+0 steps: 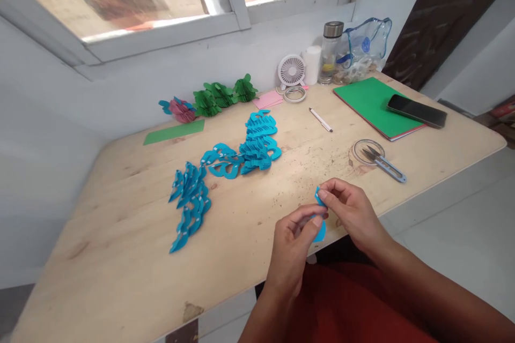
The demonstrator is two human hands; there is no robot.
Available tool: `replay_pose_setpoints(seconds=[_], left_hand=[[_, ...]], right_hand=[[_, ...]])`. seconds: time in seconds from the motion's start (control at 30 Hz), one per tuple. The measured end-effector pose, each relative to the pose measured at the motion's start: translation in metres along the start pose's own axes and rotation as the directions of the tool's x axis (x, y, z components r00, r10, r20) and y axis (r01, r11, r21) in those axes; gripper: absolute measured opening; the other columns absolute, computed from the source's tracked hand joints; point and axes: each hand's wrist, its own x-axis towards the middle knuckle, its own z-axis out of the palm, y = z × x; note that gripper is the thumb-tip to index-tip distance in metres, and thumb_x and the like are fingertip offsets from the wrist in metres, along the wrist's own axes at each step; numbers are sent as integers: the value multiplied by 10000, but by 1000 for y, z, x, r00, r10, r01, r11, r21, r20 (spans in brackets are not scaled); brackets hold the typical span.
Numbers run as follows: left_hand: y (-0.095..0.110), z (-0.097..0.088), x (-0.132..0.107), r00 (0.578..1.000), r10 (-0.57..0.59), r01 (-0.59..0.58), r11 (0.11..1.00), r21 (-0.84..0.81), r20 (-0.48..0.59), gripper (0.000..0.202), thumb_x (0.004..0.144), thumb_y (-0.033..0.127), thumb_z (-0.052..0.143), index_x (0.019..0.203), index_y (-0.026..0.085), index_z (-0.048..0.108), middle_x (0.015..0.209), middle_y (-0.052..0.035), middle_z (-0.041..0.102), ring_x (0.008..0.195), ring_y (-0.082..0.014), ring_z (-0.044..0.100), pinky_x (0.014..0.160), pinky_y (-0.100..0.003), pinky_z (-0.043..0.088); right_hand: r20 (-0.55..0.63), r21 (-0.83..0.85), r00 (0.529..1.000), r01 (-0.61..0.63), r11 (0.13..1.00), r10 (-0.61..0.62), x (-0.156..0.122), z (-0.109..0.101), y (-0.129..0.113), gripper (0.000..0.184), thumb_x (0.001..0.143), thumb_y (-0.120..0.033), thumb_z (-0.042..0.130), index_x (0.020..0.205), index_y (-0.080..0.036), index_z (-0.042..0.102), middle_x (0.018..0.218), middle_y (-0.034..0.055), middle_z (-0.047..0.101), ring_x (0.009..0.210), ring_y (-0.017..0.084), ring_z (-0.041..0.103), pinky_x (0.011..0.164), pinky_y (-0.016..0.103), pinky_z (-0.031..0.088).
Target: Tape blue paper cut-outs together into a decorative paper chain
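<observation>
Blue paper (321,231), long axis near-to-far

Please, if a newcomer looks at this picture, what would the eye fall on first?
Probably the bright blue folded paper, spread over the middle of the pale wooden table. Next, the left hand and right hand, holding small blue paper at the near edge. The large green sheet at the far right also stands out.

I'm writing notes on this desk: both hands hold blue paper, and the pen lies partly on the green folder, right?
Not quite: the head view shows the phone, not the pen, partly on the green folder. The left hand and right hand do hold blue paper.
</observation>
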Motion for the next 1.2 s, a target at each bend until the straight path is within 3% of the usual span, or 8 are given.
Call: replay_pose_setpoints(seconds=[0.07, 0.13, 0.23, 0.43, 0.67, 0.8, 1.2], left_hand=[[-2, 1, 2, 999, -41, 40, 998, -43, -31, 172, 785, 266, 675, 920, 205, 761, 873, -55, 740, 895, -201, 650, 804, -285, 454], [-2, 3, 3, 995, -67, 58, 992, -110, -79, 218, 778, 299, 689, 961, 200, 756, 894, -67, 747, 907, -218, 661, 831, -313, 454], [-1, 5, 4, 992, -68, 46, 979, -199, -104, 284, 767, 334, 705, 1008, 191, 744, 998, -91, 740, 1007, -247, 646, 942, -372, 422], [-3, 4, 3, 995, -44, 15, 954, -298, -91, 315, 786, 328, 699, 1083, 224, 715, 1271, -82, 636, 1259, -263, 491, 1064, -406, 340], [-5, -3, 1, 995, -22, -8, 954, -299, -94, 351, 794, 322, 699, 1135, 240, 688, 1313, -73, 605, 1286, -253, 462, 1076, -379, 330], [-1, -5, -1, 995, -26, -3, 955, -296, -91, 398, 777, 321, 717, 1163, 235, 672, 1290, -78, 621, 1197, -244, 541, 1013, -357, 402], [-1, -11, 0, 994, -8, -25, 955, -297, -107, 419, 783, 319, 711, 1183, 210, 657, 1213, -81, 658, 1135, -217, 574, 970, -317, 429]], right_hand=[[-1, 6, 1000, 11, 1000, -11, 2, -4, -1, 192, 836, -396, 578, 834, -209, 625, 755, 3, 605, 711, 160, 566, 659, 303, 454], [-52, -48, 994, 96, 994, -98, 2, -8, -1, 178, 851, -367, 570, 930, -225, 642, 891, 26, 653, 862, 187, 598, 786, 346, 456], [-82, -152, 967, 227, 962, -241, -3, -11, -1, 112, 863, -307, 569, 896, -235, 648, 1016, 42, 652, 1030, 207, 573, 922, 388, 409], [19, -356, 915, 383, 852, -403, -20, -2, -7, 94, 858, -204, 569, 859, -249, 651, 1138, 54, 603, 1140, 221, 495, 960, 410, 403], [64, -496, 812, 531, 687, -581, -25, 10, -13, 137, 839, -131, 578, 863, -249, 642, 1191, 61, 576, 1186, 245, 439, 987, 459, 385], [80, -526, 779, 563, 638, -621, -25, 15, -15, 163, 827, -95, 577, 863, -242, 636, 1174, 61, 585, 1173, 245, 445, 982, 468, 392], [99, -526, 784, 564, 636, -613, -23, 20, -18, 149, 830, -115, 568, 860, -240, 642, 1153, 68, 613, 1148, 253, 470, 967, 485, 409]])
